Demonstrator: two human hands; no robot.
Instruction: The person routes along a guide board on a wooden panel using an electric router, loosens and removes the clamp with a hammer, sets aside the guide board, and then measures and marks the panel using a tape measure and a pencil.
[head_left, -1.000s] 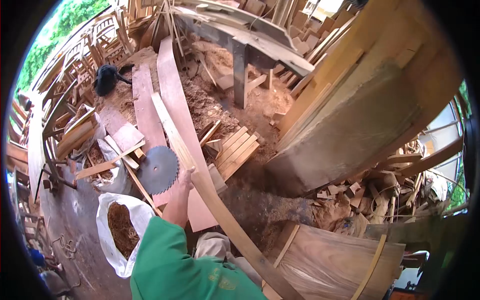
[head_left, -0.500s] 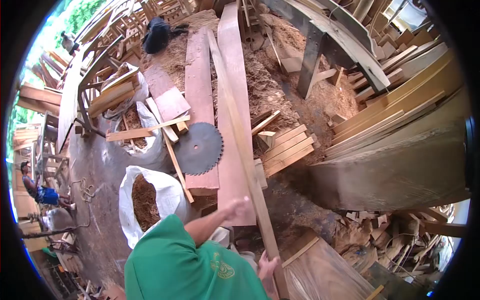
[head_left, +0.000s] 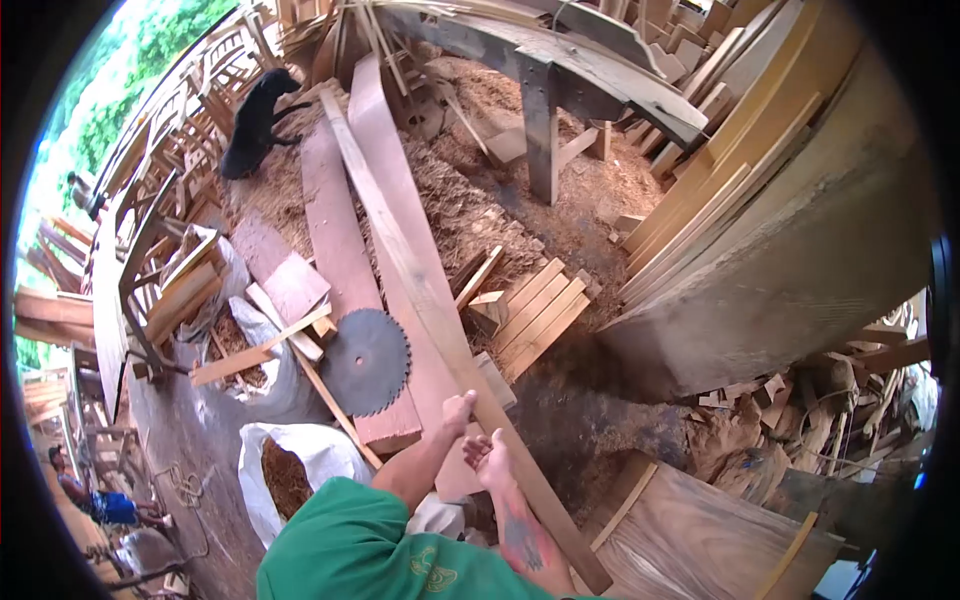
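A long wooden beam (head_left: 425,290) slants from the sawdust heap down to the lower right, over a wide pinkish plank (head_left: 400,185). My left hand (head_left: 457,412) is closed at the beam's left edge; whether anything is in its fingers is hidden. Just below and to its right, my right hand (head_left: 488,458) is turned palm up with loosely curled fingers, holding nothing, beside the beam. A round saw blade (head_left: 365,375) lies flat on a second plank (head_left: 335,215), left of my hands.
White sacks of sawdust (head_left: 335,450) stand at left. Short wood blocks (head_left: 540,320) are stacked right of the beam. A black dog (head_left: 258,125) is on the sawdust at the back. A large board (head_left: 760,260) leans at right. Another person (head_left: 100,500) is at far left.
My right hand has let go of the beam's near end and moved up beside my left hand. The left hand has come to the beam's edge. The view has shifted; the dog's head is raised.
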